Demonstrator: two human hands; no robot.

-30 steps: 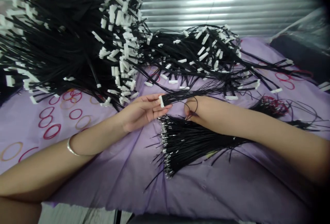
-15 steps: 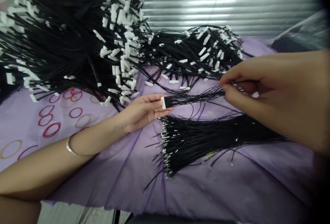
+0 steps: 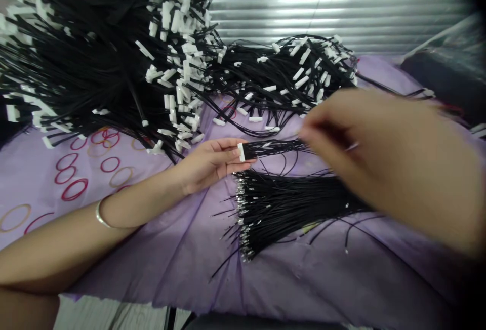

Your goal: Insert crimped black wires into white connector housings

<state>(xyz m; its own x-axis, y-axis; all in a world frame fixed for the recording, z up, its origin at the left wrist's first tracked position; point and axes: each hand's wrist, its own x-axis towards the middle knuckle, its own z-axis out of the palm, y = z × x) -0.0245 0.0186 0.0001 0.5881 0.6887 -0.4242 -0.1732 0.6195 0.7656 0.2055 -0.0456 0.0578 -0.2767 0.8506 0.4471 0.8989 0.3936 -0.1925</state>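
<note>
Connector of white rectangular plastic (image 3: 241,152) pinched in left hand (image 3: 212,164), thin black wires (image 3: 271,149) running right from it. Right hand (image 3: 375,150) blurred over those wires, thumb and fingers drawn narrow; can't tell from here if they grip. Just below: fanned bundle of silver-tipped black wires (image 3: 292,201), lying on purple sheet (image 3: 296,279). Big heap of black cables with white plugs (image 3: 102,56) beyond, on the left.

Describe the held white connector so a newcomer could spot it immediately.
Over the purple cloth is the left hand. It holds a white connector, from which thin black wires run rightward. The other white connectors lie among the black cable heaps behind; this one is held in front of them.
</note>
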